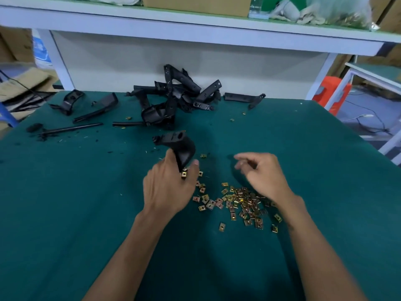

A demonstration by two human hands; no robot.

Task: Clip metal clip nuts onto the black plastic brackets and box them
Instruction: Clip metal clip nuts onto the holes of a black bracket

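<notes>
Green felt covers the desk (65, 213), which fills most of the view and carries everything else. Above its far edge runs a white shelf (195, 27) holding a cardboard box (196, 5) and crumpled plastic bags (325, 11). To the right, off the desk, stands an orange stool (332, 92).

At the back of the desk lies a tangled pile of black plastic brackets (173, 98), some propped against one another. Several more black parts lie apart to the left of the pile (86, 107), and one long piece (244, 98) lies just right of it.

The left hand (169, 187) grips a single curved black bracket (180, 146), fingers and thumb curled round its lower end, so that the bracket stands up and its upper arm bends away to the left. One clip nut (184, 174) sits at the lower end of that bracket, right at the thumb; whether it is fully seated I cannot tell.

The right hand (262, 172) hovers above the desk, blurred, its fingers loosely curled and apparently holding nothing.

Near the front, between and below the two hands, a heap of brass-coloured metal clip nuts (245, 200) is scattered on the felt, thickest under the right wrist. A few stray nuts (231, 120) lie farther back, near the pile.
</notes>
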